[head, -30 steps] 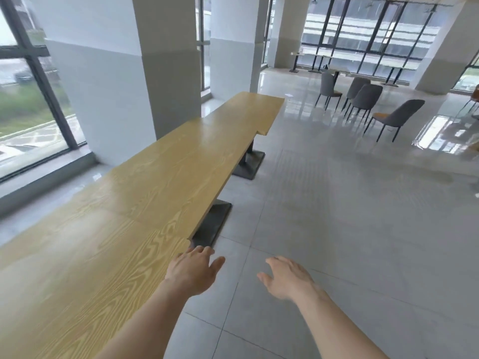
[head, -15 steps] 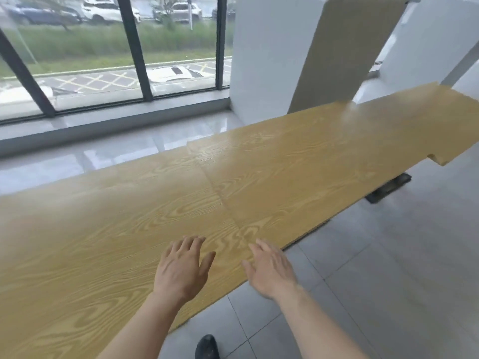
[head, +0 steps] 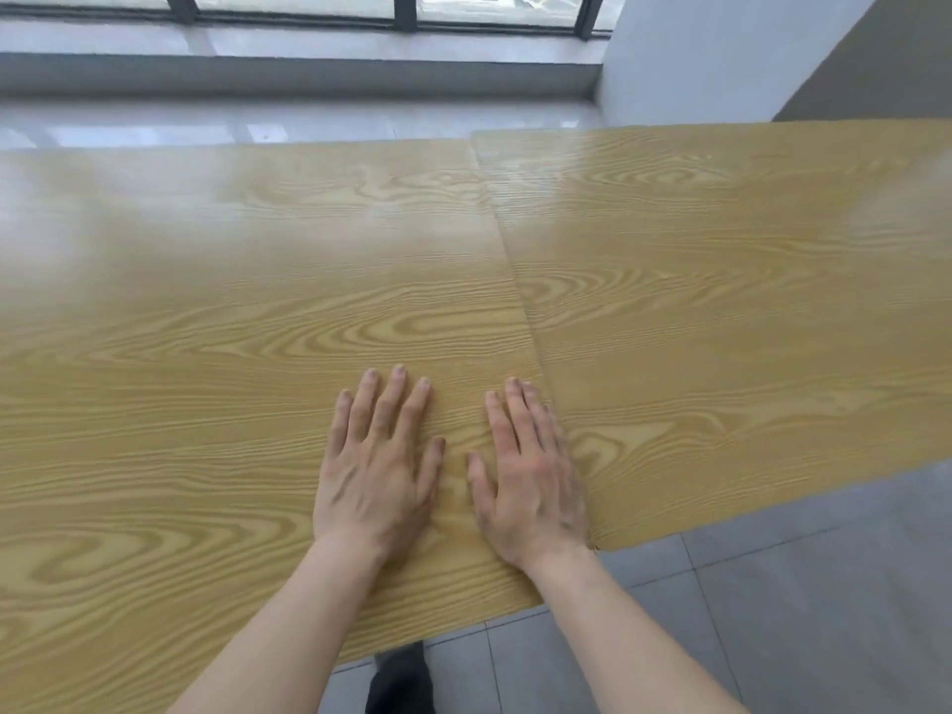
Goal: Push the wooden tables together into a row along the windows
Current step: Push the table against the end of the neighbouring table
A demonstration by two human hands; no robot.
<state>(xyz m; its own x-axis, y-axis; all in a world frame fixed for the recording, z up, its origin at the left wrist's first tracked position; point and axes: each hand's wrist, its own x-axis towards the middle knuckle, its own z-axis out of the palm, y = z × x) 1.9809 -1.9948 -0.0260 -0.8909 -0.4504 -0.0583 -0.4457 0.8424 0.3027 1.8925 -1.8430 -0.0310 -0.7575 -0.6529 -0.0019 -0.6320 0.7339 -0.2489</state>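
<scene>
Step in hand, by my reading: squaring up two wooden tables already butted end to end along the window. Left table [head: 206, 353] fills the left and near part of the view; right table [head: 747, 301] meets it at a seam running from far centre toward the near right. The edges are stepped: the left table's near edge sits nearer than the right table's, and its far edge too.

Left hand [head: 378, 476] and right hand [head: 530, 487] lie palm-down on the left table just left of the seam, fingers spread flat, gripping nothing (right hand's outer edge reaches the seam).

Next move likely calls for a shove toward the window [head: 309, 7] to level the edges.

No readable brands, labels or writing.
</scene>
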